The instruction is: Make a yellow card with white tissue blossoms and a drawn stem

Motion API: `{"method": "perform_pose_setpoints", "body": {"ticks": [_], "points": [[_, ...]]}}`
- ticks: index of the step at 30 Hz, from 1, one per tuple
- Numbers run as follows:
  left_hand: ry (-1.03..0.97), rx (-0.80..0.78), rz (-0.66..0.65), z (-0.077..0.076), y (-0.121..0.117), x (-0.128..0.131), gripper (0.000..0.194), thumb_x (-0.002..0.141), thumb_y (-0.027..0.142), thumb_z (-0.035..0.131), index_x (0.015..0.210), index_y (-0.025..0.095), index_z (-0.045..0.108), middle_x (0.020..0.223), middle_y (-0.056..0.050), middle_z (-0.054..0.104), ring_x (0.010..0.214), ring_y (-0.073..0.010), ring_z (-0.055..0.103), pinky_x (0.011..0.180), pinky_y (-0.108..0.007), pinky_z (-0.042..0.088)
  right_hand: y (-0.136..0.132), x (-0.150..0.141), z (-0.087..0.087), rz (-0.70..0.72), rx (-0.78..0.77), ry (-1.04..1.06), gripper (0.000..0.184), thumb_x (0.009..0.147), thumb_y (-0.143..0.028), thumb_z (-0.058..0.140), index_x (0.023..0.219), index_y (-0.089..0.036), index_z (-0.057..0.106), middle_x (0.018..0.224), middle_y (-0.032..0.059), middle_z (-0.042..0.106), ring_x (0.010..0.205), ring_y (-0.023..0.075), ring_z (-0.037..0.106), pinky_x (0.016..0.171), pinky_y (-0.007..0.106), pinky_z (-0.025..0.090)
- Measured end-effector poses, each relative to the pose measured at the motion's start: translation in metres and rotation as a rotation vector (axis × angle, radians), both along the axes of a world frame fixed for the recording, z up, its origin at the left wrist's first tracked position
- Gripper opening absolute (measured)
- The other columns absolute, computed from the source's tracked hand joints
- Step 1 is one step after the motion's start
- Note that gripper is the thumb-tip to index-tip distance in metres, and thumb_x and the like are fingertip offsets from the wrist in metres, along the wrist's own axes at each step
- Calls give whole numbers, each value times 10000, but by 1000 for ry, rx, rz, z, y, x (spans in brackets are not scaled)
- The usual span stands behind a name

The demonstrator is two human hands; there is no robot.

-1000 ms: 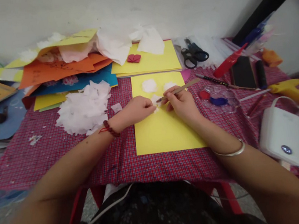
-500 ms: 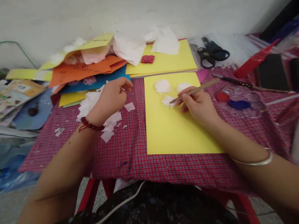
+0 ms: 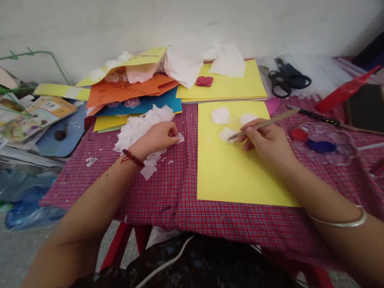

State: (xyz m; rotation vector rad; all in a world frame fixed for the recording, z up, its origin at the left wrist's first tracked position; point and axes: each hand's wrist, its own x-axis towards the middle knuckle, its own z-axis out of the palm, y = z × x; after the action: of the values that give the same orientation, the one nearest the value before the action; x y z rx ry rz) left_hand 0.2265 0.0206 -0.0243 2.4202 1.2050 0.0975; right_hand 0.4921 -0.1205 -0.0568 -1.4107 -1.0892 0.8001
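My right hand (image 3: 266,140) is closed round a thin wooden stick (image 3: 268,124), its tip on a white tissue tuft (image 3: 227,134) stuck to the yellow sheet (image 3: 235,171). Two more white tufts (image 3: 220,115) lie just above on the same sheet. My left hand (image 3: 157,137) rests with curled fingers on the heap of white tissue pieces (image 3: 139,125) left of the sheet, pinching at a small white piece (image 3: 179,138). A red bead bracelet is on my left wrist and a silver bangle on my right.
A red checked cloth (image 3: 170,194) covers the table. Coloured paper sheets (image 3: 123,90) and a red folded heart (image 3: 203,81) lie at the back. Scissors (image 3: 285,78), a paint palette (image 3: 316,141), a red tube (image 3: 345,90) and dark objects sit to the right. Booklets and plastic bottles are at the left.
My left hand left the yellow sheet, swung over to the tissue heap and came down on it with fingers curled. My right hand kept the stick on the tuft. The view turned left.
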Motion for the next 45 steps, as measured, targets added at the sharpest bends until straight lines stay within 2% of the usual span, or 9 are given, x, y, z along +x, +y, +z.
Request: {"method": "perform_pose_setpoints", "body": {"ticks": [3,9,16,25,30,35,40,42,45], "points": [[-82,-70,26,7,-4,1,59,711,162,610,667,163,571,675,-7,603,610,-116,510,587,-261,377,0,0,0,12,1,-4,178,852,-392,643,821,-222,602,681,1,662,459,106,559,448,246,460],[-279,-148,-30,31,-21,8,9,712,173,585,707,167,582,708,-10,615,655,-121,535,609,-258,406,2,0,1,13,10,27,159,846,-382,658,786,-245,602,651,6,655,453,121,545,436,267,465],[-119,-18,33,15,2,15,102,660,143,597,757,169,587,707,-10,623,642,-132,526,603,-261,378,3,-1,0,-1,34,27,210,836,-414,675,766,-230,599,630,5,652,447,117,549,411,251,458],[62,-139,-56,10,7,18,95,663,201,604,600,181,536,575,13,560,541,-116,464,548,-265,318,4,-1,1,10,34,40,241,825,-440,680,758,-226,593,633,7,643,437,111,532,417,261,466],[-181,-155,-47,26,-8,18,82,705,250,609,692,183,563,665,-2,592,597,-116,505,563,-256,366,5,-1,0,-7,27,61,229,836,-430,664,791,-218,587,640,4,649,432,101,535,425,250,458],[-333,-357,-125,40,-34,42,101,759,255,618,804,203,544,638,24,550,542,-93,471,525,-247,347,7,0,-1,3,25,67,200,868,-400,609,822,-212,557,659,-5,650,425,75,516,423,227,443],[-361,-479,-247,27,-41,77,381,736,190,606,1110,216,534,633,61,527,541,-97,470,541,-243,351,8,2,-2,-24,25,78,244,848,-448,617,843,-212,552,659,-16,645,426,65,509,422,210,426],[-403,-517,-256,19,-38,87,381,720,162,615,1089,203,532,646,60,537,551,-92,479,545,-236,359,8,4,-1,-34,29,85,252,837,-451,627,835,-212,546,637,-20,637,434,71,521,430,208,432],[-503,-534,-203,8,-34,94,196,716,135,623,897,179,561,639,46,538,558,-80,484,552,-230,372,6,4,1,-23,10,74,242,835,-431,633,806,-209,541,605,-19,624,446,81,537,451,216,454]]}}
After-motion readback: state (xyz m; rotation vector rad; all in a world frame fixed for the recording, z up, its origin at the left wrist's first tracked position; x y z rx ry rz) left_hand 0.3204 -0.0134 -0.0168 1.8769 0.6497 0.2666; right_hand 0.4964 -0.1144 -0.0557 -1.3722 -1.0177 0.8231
